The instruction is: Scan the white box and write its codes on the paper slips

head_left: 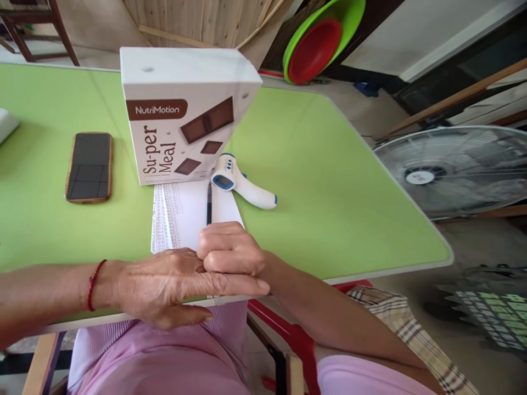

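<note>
My left hand (164, 285), a red cord bracelet (94, 285) at its wrist, lies at the table's near edge with thumb and index finger stretched out to the right. Curled into a fist, my right hand (230, 249) touches it from above; what the fist encloses, if anything, is hidden. Just beyond the fist is a black pen (209, 206), its near end out of sight. Beneath the pen are white sheets of paper (193, 219), some handwritten. A white-and-blue infrared thermometer (242, 184) lies at their right. Behind stands an upright white NutriMotion box (164, 129).
A smartphone (88, 167) lies at the left on the green table (321, 208). Past the right edge are a fan (424, 178) and plaid cloth (395, 312). Green and red basins (315, 49) stand at the back. A red chair or stool (288, 332) sits below the near edge.
</note>
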`<state>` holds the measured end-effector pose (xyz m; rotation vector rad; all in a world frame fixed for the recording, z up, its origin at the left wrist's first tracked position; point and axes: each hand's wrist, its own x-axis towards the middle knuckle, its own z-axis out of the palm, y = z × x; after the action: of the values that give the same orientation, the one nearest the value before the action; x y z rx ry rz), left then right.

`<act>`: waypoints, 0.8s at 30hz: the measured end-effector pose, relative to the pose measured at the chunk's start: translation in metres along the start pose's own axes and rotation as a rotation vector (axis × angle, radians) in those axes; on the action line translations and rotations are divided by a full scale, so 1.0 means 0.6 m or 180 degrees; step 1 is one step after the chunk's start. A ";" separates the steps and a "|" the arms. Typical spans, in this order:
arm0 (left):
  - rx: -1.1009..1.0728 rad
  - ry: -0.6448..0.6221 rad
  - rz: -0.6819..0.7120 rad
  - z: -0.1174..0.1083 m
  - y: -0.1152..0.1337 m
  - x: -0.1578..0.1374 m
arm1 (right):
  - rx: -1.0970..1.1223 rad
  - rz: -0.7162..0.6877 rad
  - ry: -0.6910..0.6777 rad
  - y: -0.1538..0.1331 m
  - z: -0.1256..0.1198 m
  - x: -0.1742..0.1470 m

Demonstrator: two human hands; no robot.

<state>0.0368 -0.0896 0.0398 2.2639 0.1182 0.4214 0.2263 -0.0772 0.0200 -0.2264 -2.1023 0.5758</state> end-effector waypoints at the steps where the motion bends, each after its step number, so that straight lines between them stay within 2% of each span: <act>1: 0.0142 0.0047 -0.0003 0.000 0.000 0.000 | -0.0013 0.0037 0.0031 0.000 -0.003 0.001; 3: 0.0613 0.0211 -0.0054 0.003 -0.002 0.000 | -0.0040 0.0215 0.0051 0.000 -0.013 0.002; 5: 0.1267 0.0290 -0.0161 0.010 -0.004 0.000 | -0.0120 0.0428 -0.0158 0.004 -0.025 0.001; 8: 0.2064 0.0261 -0.0340 0.024 -0.008 -0.002 | -0.0650 0.0596 -0.0932 0.012 -0.039 -0.007; 11: 0.2375 0.0237 -0.0433 0.035 -0.007 -0.006 | -0.1094 0.0699 -0.1645 0.016 -0.044 -0.017; 13: 0.2494 0.0217 -0.0464 0.040 -0.006 -0.009 | -0.1142 0.0799 -0.1918 0.014 -0.045 -0.019; 18: 0.2575 0.0139 -0.0528 0.038 -0.007 -0.012 | -0.1078 0.1088 -0.2149 0.009 -0.047 -0.016; 24: 0.2659 0.0209 -0.0584 0.023 -0.010 -0.007 | -0.0934 0.0951 -0.1963 0.018 -0.049 -0.018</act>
<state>0.0379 -0.0961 0.0257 3.0139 0.6300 0.3893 0.2561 -0.0623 0.0207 -0.5989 -2.7804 0.5539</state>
